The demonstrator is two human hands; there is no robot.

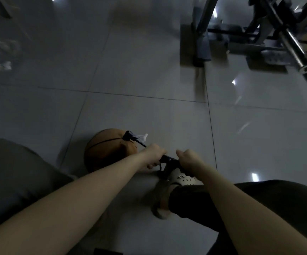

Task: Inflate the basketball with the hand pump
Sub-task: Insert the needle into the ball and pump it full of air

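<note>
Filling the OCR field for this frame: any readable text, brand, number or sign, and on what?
None readable in this dim frame.
basketball: visible side shows only black seams, no lettering.
hand pump: black, no label shows.
shoe: perforated upper, no logo legible.
exercise machine: motion-blurred, no marking can be read.

Ends of pump handle buried inside left hand and right hand. Pump barrel below hands mostly hidden. Near side of basketball behind left forearm. Far beyond right hand, metal frame blurred, cut by top and right edges.
</note>
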